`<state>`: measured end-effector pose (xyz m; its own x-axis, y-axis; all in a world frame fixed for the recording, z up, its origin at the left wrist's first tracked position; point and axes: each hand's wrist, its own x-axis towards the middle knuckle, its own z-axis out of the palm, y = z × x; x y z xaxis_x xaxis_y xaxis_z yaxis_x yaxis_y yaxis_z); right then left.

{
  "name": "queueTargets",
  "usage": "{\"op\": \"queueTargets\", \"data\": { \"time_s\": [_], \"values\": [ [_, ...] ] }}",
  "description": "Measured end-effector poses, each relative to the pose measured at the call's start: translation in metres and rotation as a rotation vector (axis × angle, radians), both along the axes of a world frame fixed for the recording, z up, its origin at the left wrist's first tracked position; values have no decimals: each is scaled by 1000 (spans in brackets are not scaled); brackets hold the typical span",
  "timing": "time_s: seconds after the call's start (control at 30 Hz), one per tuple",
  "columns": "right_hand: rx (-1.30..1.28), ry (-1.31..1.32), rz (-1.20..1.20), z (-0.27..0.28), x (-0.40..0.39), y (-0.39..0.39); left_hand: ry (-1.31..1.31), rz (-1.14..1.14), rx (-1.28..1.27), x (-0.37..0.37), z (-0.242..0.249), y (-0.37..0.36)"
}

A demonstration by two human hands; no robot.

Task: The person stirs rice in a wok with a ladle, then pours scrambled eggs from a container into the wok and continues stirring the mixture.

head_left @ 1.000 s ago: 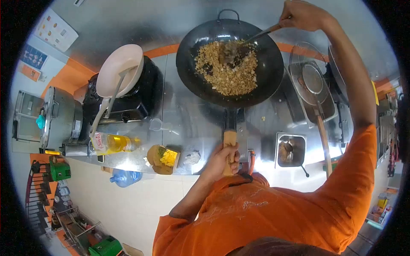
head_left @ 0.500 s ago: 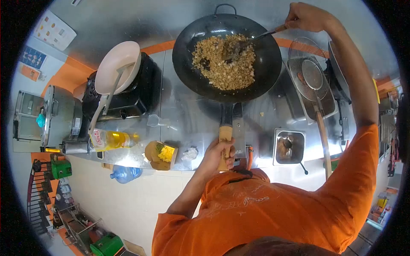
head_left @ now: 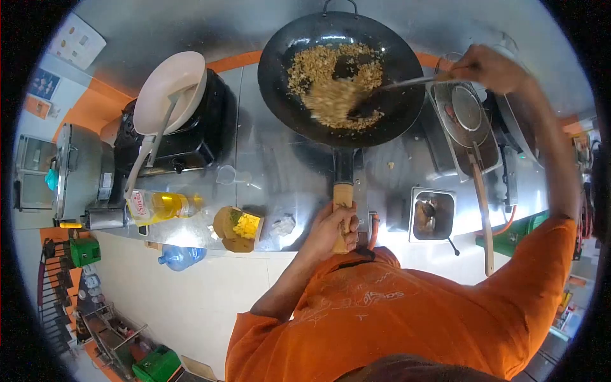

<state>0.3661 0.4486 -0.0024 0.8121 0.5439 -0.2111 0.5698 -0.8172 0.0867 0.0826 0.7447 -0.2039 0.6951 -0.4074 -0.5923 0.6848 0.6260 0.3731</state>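
Note:
A dark wok (head_left: pixel 286 114) is at the upper middle, with browned, crumbly food (head_left: pixel 312 67) inside. My left hand (head_left: pixel 334 228) is wrapped round the wooden end of the wok's handle (head_left: pixel 343 191), near the counter's front edge. Right of the wok, my right hand (head_left: pixel 487 67) grips the handle of a long spatula (head_left: pixel 410 83), closed round it. The spatula's head is down in the food, partly hidden where the food is smeared by motion.
Left stand a pale pan (head_left: pixel 167 95) on a black stove (head_left: pixel 210 127), an oil bottle (head_left: pixel 162 207) and a carton with yellow food (head_left: pixel 237 230). On the right are strainers (head_left: pixel 468 108), a metal container (head_left: pixel 433 215) and a long wooden handle (head_left: pixel 482 210) over the edge.
My right hand has moved right and down with the spatula. Food has shifted towards the wok's lower middle, baring some of its surface. My left hand keeps its hold on the handle.

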Motion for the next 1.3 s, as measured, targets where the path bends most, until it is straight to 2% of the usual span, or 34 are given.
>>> {"op": "queueTargets", "data": {
  "time_s": [0.03, 0.07, 0.13, 0.2, 0.27, 0.33, 0.4, 0.47, 0.5, 0.6, 0.63, 0.67, 0.7, 0.77, 0.8, 0.87, 0.93, 1.0, 1.03, 1.13, 1.17, 1.2, 1.23, 1.27, 1.3],
  "values": [
    [254, -150, 107, -16, -13, -1, 4, 11, -10, 1, 0, -1],
    [250, -149, 103, -4, -23, -3, 12, 22, -13, 1, 0, 0],
    [-8, 84, -136, 33, -35, -2, -12, 4, -23, 3, -3, 2],
    [79, 142, -133, 11, -47, 13, -35, -17, -29, 8, -5, 1],
    [237, 270, -147, -25, -68, 21, 71, 99, -122, 14, -6, -8],
    [252, 202, -190, -55, -80, 15, 64, 36, -143, 9, -6, -9],
    [278, 112, -215, -54, -87, 21, 31, -16, -154, 14, 0, -3],
    [300, 221, -147, -47, -105, 31, 20, -60, -193, 11, 6, -4],
    [300, 236, -159, -50, -108, 33, 54, -55, -107, 12, 7, -9],
    [227, 110, -346, -57, -96, 43, -5, -9, -181, 22, 13, -1],
    [169, 254, -419, -27, -110, 43, 25, -20, -148, 21, 19, 4],
    [174, 231, -412, -27, -113, 46, 0, -17, -147, 23, 19, 2],
    [291, 132, -306, -38, -118, 47, -3, -27, -138, 22, 15, -3],
    [483, -5, -148, -90, -112, 42, 73, -27, -93, 13, 17, -7],
    [486, -4, -161, -82, -123, 40, 77, -40, -89, 6, 17, 0],
    [205, 134, -390, -46, -127, 43, 5, -77, -172, 6, 19, 21],
    [259, 23, -333, -41, -121, 52, -118, -73, -117, 10, 17, 21],
    [341, -71, -287, -58, -147, 49, -46, -123, -346, 11, -8, 17],
    [334, -8, -314, -57, -176, 45, -27, -137, -439, 27, 11, 23],
    [99, 145, -564, 21, -161, 40, -16, -143, -309, -10, 12, 31],
    [122, -267, -149, 21, -164, 25, -165, -99, 21, -31, 61, 27],
    [108, -673, 270, 16, -166, 11, -230, -105, 29, 7, 55, 33],
    [72, -706, 213, 21, -159, 21, -143, -106, -313, 35, 41, 35],
    [69, -632, 205, 23, -165, 32, 36, -82, -655, 18, 28, 33],
    [165, -355, -121, 20, -174, 45, 159, -55, -649, -32, 28, 34]
  ]
}}
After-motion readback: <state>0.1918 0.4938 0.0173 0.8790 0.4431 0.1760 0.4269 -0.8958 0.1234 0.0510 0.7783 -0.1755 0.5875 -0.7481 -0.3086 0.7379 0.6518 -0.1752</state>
